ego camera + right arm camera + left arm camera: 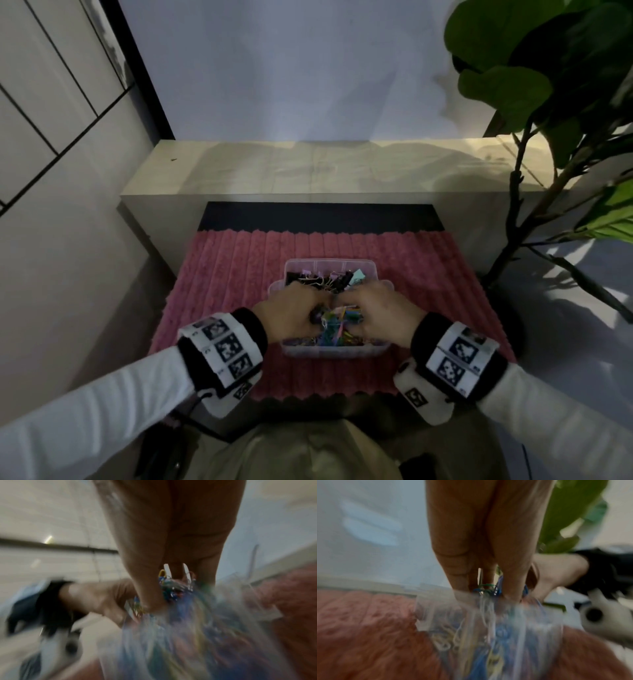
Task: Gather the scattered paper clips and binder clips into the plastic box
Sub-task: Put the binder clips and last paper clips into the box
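Note:
A clear plastic box (342,263) stands on a pink ribbed rug (233,274). Dark binder clips (322,278) fill its far part and coloured paper clips (342,320) its near part. Both hands are over the near part, side by side. My left hand (294,315) points its fingers down and pinches a tangle of paper clips (488,590) at the fingertips (462,592). My right hand (380,311) grips another bunch of paper clips (173,588) the same way. Both wrist views are blurred; the box wall (428,615) shows below the left hand (488,596) and the right hand (173,597).
A low pale ledge (308,171) runs behind the rug, under a white wall. A leafy plant (548,85) leans in at the right, its stem (513,219) close to the rug's corner. A panelled wall (51,102) is on the left.

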`<move>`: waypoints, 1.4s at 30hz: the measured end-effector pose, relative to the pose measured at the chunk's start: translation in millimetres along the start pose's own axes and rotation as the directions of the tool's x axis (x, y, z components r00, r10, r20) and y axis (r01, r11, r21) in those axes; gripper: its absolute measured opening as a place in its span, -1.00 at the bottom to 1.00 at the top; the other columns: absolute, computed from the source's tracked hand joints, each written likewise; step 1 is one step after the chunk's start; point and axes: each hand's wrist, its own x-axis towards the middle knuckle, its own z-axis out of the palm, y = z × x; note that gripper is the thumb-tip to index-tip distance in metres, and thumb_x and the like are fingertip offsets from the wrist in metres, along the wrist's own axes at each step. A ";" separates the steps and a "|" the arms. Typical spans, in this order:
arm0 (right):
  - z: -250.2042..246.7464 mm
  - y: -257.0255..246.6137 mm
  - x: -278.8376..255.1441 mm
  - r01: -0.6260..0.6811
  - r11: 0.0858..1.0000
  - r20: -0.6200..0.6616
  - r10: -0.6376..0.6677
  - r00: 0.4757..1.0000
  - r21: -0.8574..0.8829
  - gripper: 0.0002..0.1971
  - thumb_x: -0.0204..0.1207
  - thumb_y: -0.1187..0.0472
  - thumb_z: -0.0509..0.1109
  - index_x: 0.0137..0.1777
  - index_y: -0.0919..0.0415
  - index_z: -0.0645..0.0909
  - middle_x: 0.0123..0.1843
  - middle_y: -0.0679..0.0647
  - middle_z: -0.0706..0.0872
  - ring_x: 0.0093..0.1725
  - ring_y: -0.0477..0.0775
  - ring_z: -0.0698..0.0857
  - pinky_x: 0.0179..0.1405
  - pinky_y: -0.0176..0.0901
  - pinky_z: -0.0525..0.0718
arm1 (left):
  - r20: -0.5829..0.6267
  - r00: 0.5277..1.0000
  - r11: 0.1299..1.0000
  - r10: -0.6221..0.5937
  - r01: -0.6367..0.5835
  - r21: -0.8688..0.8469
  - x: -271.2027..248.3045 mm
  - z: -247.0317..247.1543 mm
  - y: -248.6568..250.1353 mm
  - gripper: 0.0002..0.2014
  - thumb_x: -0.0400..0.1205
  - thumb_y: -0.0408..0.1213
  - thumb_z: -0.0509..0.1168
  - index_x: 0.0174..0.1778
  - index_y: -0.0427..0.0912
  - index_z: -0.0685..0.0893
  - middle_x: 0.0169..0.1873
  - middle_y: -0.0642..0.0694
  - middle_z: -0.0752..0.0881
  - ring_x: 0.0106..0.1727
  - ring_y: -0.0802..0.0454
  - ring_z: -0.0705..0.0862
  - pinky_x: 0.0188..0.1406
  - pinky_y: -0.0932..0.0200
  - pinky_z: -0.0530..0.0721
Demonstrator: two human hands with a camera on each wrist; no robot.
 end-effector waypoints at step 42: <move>-32.2 5.3 51.0 0.121 0.992 0.184 -0.122 0.975 0.019 -0.88 0.45 0.29 0.44 -0.04 0.30 0.69 -0.10 0.17 0.80 -0.14 0.01 0.70 -0.17 -0.33 0.58 | -0.256 0.921 0.907 -0.295 0.185 -0.377 -21.4 -9.7 -45.2 -0.44 0.42 -0.31 0.47 0.34 -0.10 0.48 0.04 0.04 0.65 0.06 0.12 0.57 0.04 0.30 0.45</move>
